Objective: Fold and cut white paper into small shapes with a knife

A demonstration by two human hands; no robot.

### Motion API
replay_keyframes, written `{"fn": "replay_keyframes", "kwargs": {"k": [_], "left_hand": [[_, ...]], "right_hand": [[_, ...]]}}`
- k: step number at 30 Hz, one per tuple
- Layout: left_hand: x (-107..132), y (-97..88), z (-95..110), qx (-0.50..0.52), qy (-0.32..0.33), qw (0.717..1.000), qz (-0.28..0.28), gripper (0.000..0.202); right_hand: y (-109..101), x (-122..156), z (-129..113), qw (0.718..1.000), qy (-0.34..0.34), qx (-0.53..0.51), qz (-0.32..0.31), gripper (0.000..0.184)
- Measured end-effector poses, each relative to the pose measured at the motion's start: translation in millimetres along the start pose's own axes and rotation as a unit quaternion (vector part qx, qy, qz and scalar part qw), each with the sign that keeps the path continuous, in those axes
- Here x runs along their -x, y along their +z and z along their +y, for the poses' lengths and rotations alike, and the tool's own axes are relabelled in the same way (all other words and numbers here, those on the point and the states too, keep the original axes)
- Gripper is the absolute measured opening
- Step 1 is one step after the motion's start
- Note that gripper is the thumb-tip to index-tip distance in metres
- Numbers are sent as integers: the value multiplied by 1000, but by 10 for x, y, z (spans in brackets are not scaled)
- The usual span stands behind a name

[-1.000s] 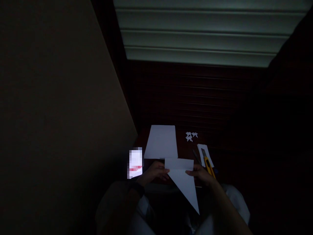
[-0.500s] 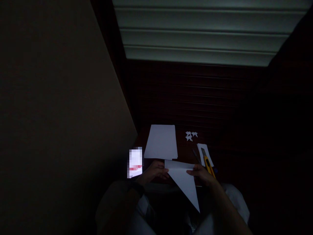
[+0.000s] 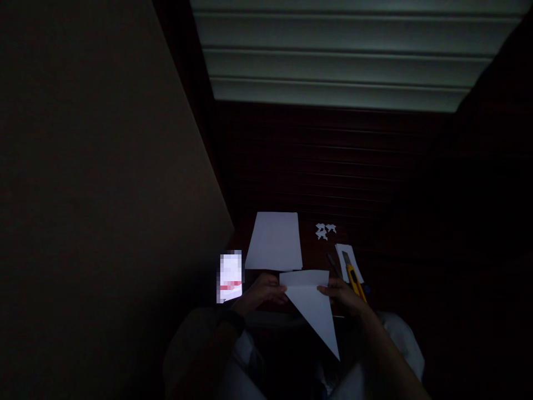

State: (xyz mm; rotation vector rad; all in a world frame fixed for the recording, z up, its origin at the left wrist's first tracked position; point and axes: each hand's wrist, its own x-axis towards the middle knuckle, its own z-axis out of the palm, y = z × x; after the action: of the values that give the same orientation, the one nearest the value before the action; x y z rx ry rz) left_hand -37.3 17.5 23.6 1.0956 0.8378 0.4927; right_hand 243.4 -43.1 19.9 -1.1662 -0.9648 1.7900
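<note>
A white sheet of paper (image 3: 310, 305), folded into a triangle with a band along its top, is held between my two hands over the near edge of the dark table. My left hand (image 3: 266, 289) pinches its left edge, thumb on the front face. On the opposite edge, my right hand (image 3: 339, 293) grips it the same way, thumb on top. The long point of the paper hangs down toward my lap. Fingers behind the sheet are partly hidden.
A stack of white paper (image 3: 275, 241) lies behind my hands. Small folded paper pieces (image 3: 322, 230) sit farther right. A yellow box cutter (image 3: 353, 276) rests on narrow paper strips (image 3: 341, 253) beside a dark pen (image 3: 332, 263). A lit, pixelated screen (image 3: 231, 275) stands left.
The top band of the folded paper has shifted slightly, its upper right corner now higher and a little to the left. Both hands keep their hold nearly in place.
</note>
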Motion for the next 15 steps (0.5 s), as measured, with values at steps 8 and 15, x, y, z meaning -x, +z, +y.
{"fn": "replay_keyframes", "kwargs": {"k": [8, 15], "left_hand": [[11, 7, 32, -1, -2, 1000, 2, 45], [23, -8, 30, -4, 15, 999, -33, 41]], "right_hand": [[-55, -17, 31, 1000, 5, 4, -4, 33], [-48, -20, 20, 1000, 5, 15, -1, 31]]}}
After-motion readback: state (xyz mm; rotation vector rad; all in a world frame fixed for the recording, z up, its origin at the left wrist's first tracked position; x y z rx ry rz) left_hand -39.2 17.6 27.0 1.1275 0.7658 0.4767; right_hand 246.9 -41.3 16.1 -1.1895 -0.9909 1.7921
